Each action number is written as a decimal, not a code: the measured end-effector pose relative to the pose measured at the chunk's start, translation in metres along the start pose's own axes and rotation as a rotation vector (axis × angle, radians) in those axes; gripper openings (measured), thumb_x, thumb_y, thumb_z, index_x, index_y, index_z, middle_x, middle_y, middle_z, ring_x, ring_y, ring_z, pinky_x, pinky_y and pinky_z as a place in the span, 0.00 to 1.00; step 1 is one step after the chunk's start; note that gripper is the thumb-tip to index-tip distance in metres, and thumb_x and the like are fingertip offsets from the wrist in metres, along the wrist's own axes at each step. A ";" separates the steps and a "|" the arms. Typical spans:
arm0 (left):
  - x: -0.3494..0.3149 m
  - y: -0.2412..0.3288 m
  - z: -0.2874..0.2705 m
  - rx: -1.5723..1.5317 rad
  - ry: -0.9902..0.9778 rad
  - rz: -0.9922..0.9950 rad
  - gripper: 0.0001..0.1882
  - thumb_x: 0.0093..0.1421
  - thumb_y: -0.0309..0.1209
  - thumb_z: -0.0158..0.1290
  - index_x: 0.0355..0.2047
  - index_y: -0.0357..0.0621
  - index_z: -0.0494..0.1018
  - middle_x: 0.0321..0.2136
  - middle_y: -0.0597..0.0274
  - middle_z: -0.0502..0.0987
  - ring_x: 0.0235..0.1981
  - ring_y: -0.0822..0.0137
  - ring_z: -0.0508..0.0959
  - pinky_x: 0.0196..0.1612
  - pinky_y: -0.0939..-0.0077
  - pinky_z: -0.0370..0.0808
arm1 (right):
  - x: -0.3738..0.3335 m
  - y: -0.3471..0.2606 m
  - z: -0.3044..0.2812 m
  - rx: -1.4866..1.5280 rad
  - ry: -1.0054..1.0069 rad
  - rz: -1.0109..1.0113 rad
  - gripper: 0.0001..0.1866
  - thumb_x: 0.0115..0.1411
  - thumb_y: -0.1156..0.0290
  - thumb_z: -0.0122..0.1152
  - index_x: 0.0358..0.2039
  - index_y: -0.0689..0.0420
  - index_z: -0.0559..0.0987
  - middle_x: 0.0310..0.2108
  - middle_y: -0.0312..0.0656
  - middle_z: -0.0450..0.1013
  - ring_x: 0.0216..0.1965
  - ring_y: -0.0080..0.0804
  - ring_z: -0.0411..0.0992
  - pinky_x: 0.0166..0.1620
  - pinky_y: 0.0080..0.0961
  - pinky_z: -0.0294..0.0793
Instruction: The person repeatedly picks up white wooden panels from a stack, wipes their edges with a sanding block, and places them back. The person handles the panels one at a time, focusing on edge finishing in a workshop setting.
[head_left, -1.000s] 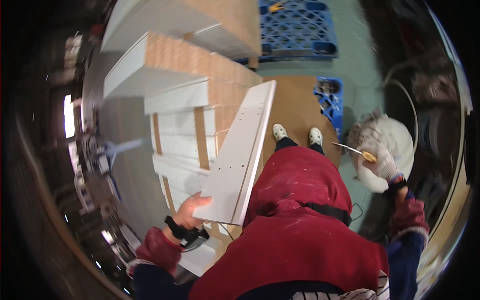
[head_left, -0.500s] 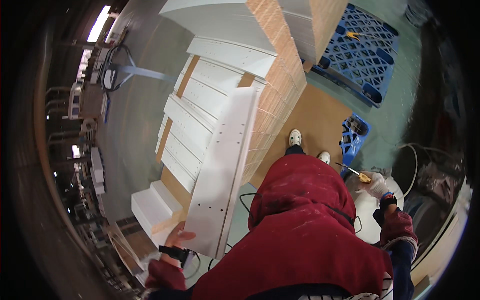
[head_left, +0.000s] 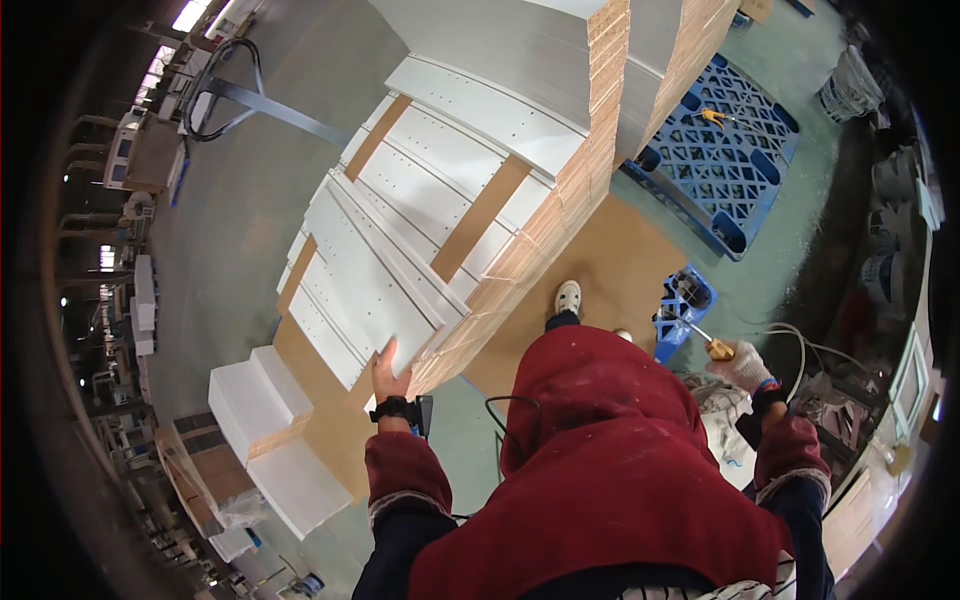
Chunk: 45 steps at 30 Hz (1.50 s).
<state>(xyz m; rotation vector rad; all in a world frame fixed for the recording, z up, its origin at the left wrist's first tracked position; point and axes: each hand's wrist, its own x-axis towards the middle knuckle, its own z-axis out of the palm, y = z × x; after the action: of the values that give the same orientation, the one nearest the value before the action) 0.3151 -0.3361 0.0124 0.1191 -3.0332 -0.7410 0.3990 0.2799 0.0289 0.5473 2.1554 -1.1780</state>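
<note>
My bare left hand (head_left: 388,380) is at the near end of a white drilled board (head_left: 368,285), its thumb on top and its other fingers mostly hidden. That board lies flat on a stack of similar boards (head_left: 470,115), beside a narrow raised strip. Brown strips (head_left: 485,215) show between the boards. Out to the right, my right hand (head_left: 742,368), in a white knitted glove, is closed round a thin-shafted tool (head_left: 718,350) with a yellowish handle. Its metal shaft points up and left; its exact kind is unclear.
Wrapped white blocks (head_left: 285,440) stand left of the stack. A brown sheet (head_left: 630,250) covers the floor by my shoes. A blue plastic pallet (head_left: 735,150) bears a yellow air gun (head_left: 712,116). A pale hose (head_left: 800,355) and a bucket (head_left: 850,85) lie farther right.
The white board that my left hand held tilted up now lies flat on the stack. My left hand has moved right and up. My right hand keeps the tool, slightly farther left.
</note>
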 end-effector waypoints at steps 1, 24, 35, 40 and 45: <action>0.007 -0.015 0.012 -0.030 0.010 -0.001 0.36 0.37 0.18 0.57 0.52 0.43 0.66 0.43 0.51 0.71 0.47 0.54 0.71 0.53 0.67 0.65 | -0.004 0.008 0.001 -0.095 0.001 0.078 0.19 0.44 0.65 0.63 0.38 0.55 0.77 0.19 0.36 0.70 0.23 0.22 0.67 0.30 0.24 0.69; 0.037 0.008 0.037 -1.449 0.098 -0.629 0.30 0.52 0.26 0.56 0.55 0.39 0.59 0.47 0.59 0.68 0.47 0.60 0.69 0.49 0.62 0.68 | 0.014 -0.056 -0.009 -0.145 -0.085 0.108 0.16 0.44 0.66 0.64 0.32 0.60 0.75 0.19 0.33 0.68 0.22 0.20 0.64 0.29 0.23 0.67; 0.031 -0.027 0.052 -1.336 -0.093 -0.822 0.26 0.52 0.27 0.56 0.51 0.33 0.62 0.42 0.56 0.71 0.43 0.61 0.72 0.47 0.69 0.69 | 0.022 -0.047 0.007 -0.094 -0.157 0.087 0.16 0.44 0.64 0.62 0.33 0.58 0.75 0.20 0.37 0.69 0.23 0.22 0.65 0.31 0.24 0.68; 0.044 -0.021 0.046 -0.960 -0.246 -0.828 0.17 0.51 0.28 0.57 0.39 0.31 0.68 0.34 0.55 0.74 0.30 0.63 0.76 0.34 0.73 0.73 | 0.030 -0.053 0.009 -0.180 -0.168 0.113 0.15 0.44 0.65 0.62 0.33 0.57 0.74 0.20 0.36 0.68 0.23 0.22 0.64 0.30 0.23 0.67; 0.052 -0.050 0.061 -0.962 -0.308 -0.824 0.16 0.48 0.32 0.58 0.31 0.31 0.70 0.19 0.57 0.73 0.17 0.69 0.73 0.20 0.76 0.71 | 0.030 -0.055 0.013 -0.164 -0.151 0.140 0.17 0.44 0.65 0.64 0.35 0.57 0.75 0.21 0.36 0.70 0.24 0.22 0.66 0.31 0.23 0.68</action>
<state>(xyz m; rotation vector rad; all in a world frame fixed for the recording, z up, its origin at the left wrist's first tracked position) 0.2647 -0.3565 -0.0655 1.3257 -2.3707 -2.2974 0.3476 0.2424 0.0360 0.5117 2.0279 -0.9269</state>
